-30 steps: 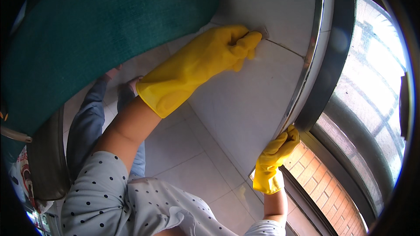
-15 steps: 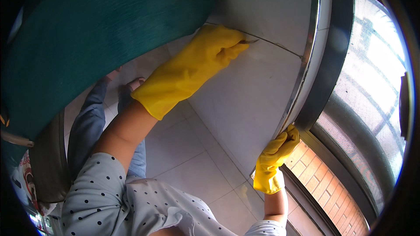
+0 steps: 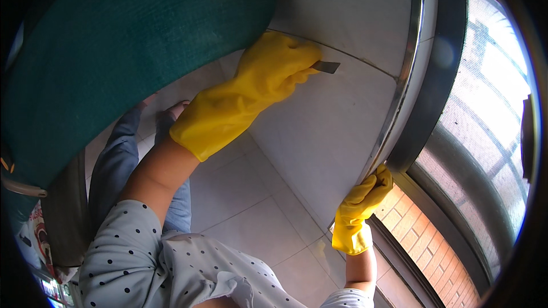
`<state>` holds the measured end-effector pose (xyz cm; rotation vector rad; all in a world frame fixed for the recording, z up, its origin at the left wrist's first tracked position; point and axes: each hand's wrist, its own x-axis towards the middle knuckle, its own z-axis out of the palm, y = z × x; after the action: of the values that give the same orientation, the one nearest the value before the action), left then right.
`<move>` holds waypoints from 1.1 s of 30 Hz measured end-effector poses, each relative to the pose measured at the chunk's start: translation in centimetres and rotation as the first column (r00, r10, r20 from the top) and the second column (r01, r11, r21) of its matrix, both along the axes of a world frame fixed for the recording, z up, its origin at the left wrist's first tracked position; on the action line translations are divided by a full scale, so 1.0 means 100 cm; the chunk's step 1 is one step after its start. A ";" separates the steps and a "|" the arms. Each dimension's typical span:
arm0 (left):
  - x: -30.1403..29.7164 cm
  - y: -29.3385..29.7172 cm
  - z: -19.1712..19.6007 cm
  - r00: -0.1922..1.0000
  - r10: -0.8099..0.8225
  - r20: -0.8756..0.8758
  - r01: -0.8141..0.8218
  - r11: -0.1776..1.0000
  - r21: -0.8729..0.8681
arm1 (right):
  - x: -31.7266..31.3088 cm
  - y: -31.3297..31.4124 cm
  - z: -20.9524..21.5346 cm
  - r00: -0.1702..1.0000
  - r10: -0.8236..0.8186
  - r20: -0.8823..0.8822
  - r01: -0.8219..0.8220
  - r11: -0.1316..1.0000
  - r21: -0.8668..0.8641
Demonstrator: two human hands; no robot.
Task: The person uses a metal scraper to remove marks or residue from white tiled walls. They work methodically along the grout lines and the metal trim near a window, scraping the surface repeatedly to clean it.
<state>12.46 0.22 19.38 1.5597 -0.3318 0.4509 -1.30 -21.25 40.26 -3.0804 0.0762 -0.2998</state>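
Clearly, in yellow gloves (image 3: 214, 122), left hand (image 3: 279, 68) pinches a blade (image 3: 327, 67), right hand (image 3: 362, 208) clasps trim (image 3: 412, 43).

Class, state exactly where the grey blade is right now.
In the head view's upper half, right of centre, the grey blade sticks out from the gloved left hand, just below the dark seam between tiles.

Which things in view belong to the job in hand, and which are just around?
In use:
- flat blade, held in the left hand
- yellow gloves, on both hands
- tiled wall, just behind the blade
- metal trim, right hand at its lower end

Just around:
- green panel
- mesh window
- bricks
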 end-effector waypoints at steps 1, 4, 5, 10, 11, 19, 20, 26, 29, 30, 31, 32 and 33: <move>-0.003 0.000 0.002 0.998 0.060 -0.006 -0.060 0.998 -0.020 | -0.001 0.001 0.000 1.000 -0.005 0.008 0.005 1.000 0.004; -0.017 0.004 0.018 0.979 -0.003 -0.206 -0.035 0.983 -0.180 | -0.003 -0.001 -0.002 1.000 -0.014 0.020 0.014 1.000 0.009; -0.021 0.017 0.030 0.912 -0.203 -0.357 0.084 0.944 -0.320 | -0.004 -0.004 -0.002 1.000 -0.015 0.015 0.015 1.000 0.006; -0.009 0.045 0.052 0.575 -0.586 -0.571 0.334 0.805 -0.491 | -0.010 -0.011 -0.002 1.000 -0.029 0.006 0.029 1.000 -0.003; -0.007 0.047 0.054 0.550 -0.609 -0.571 0.342 0.788 -0.512 | -0.010 -0.011 -0.001 0.999 -0.033 -0.001 0.033 0.999 -0.002; 0.002 0.041 0.052 0.588 -0.620 -0.519 0.298 0.763 -0.574 | -0.008 -0.007 0.002 0.998 -0.052 -0.040 0.053 0.999 0.007; 0.003 0.040 0.051 0.589 -0.634 -0.501 0.308 0.749 -0.587 | -0.007 -0.006 0.001 0.999 -0.048 -0.025 0.048 0.999 0.010; -0.004 0.040 0.053 0.660 -0.592 -0.462 0.244 0.751 -0.613 | -0.008 -0.008 -0.005 0.999 -0.002 0.045 0.002 1.000 -0.002; -0.001 0.043 0.053 0.623 -0.609 -0.491 0.303 0.767 -0.566 | -0.008 -0.011 -0.001 1.000 -0.014 -0.014 0.014 1.000 0.006; 0.000 0.043 0.054 0.592 -0.617 -0.518 0.329 0.772 -0.544 | -0.008 -0.012 0.000 0.999 -0.018 -0.040 0.019 1.000 0.005; -0.002 0.042 0.054 0.646 -0.587 -0.487 0.282 0.777 -0.563 | -0.008 -0.012 -0.001 1.000 -0.014 -0.022 0.015 1.000 0.003; -0.005 0.040 0.055 0.697 -0.552 -0.458 0.233 0.778 -0.583 | -0.009 -0.012 -0.002 1.000 -0.010 -0.006 0.010 1.000 0.000; -0.008 0.037 0.055 0.744 -0.513 -0.429 0.185 0.775 -0.605 | -0.009 -0.012 -0.002 1.000 -0.006 0.010 0.006 1.000 -0.002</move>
<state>11.69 3.94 24.89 0.9729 -0.0205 -0.2523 -2.22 -22.41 40.03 -3.0813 0.0848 -0.3164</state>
